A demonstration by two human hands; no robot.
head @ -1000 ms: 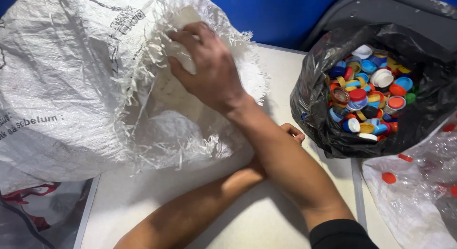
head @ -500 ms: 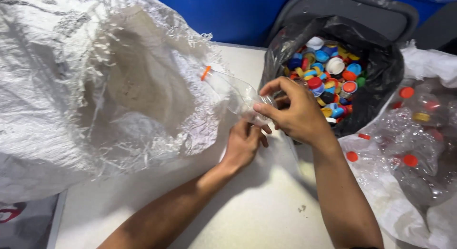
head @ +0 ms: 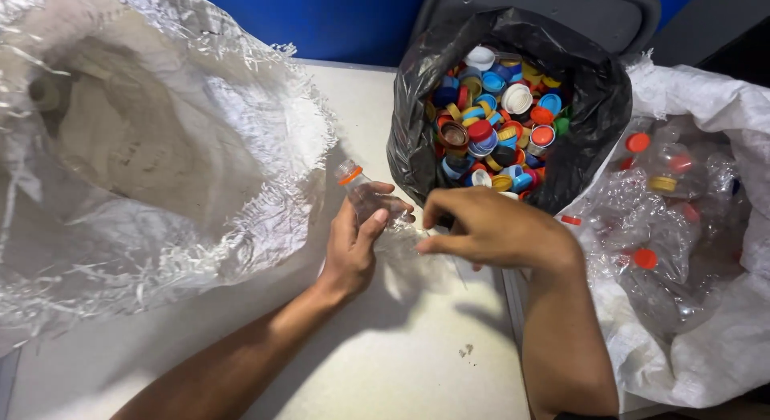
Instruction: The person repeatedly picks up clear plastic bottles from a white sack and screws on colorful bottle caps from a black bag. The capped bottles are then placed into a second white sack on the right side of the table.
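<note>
- One clear plastic bottle [head: 370, 199]: crumpled, with an orange neck ring at its open top, lying tilted just left of the black bag [head: 417, 139].
- Left hand [head: 353, 247]: fingers clamped around the bottle's body.
- Right hand [head: 493, 227]: fingertips pinched together beside the bottle's lower end.
- Black bag: one, holding many coloured caps [head: 497, 119].
- Two white woven sacks: one [head: 160, 171] left of the bag, one [head: 698, 227] right, holding clear bottles.
</note>
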